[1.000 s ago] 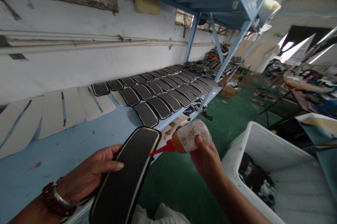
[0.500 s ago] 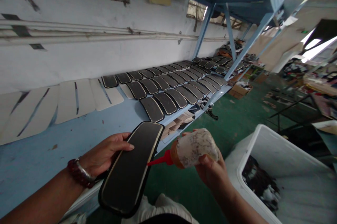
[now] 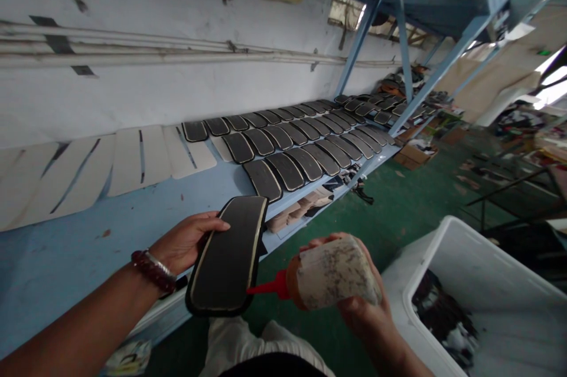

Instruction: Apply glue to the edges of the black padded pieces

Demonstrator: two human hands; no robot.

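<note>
My left hand [image 3: 192,239] grips the left edge of a black curved panel [image 3: 228,259], thumb on its face and the fingers hidden behind. A pale glue-like line runs just inside the panel's dark rim. In my right hand [image 3: 361,306] is a squeeze glue bottle [image 3: 332,270], lying on its side, with a smeared whitish label and a red nozzle [image 3: 270,286]. The nozzle's tip points left and meets the panel's right edge near its lower corner, on the pale line. Fingers wrap round the bottle from behind and the thumb presses its underside.
Rows of similar black panels [image 3: 283,170] lie on the blue table [image 3: 146,211]. Pale slotted sheets [image 3: 146,155] lie to their left along the wall. A white bin [image 3: 452,229] with dark scraps stands at right. Blue shelf posts [image 3: 443,72] rise beyond, and a cardboard box [image 3: 414,155] sits on the floor.
The nozzle tip has moved down the panel's right edge towards the lower corner. The panel is tilted differently and looks shorter. The camera view has shifted slightly left.
</note>
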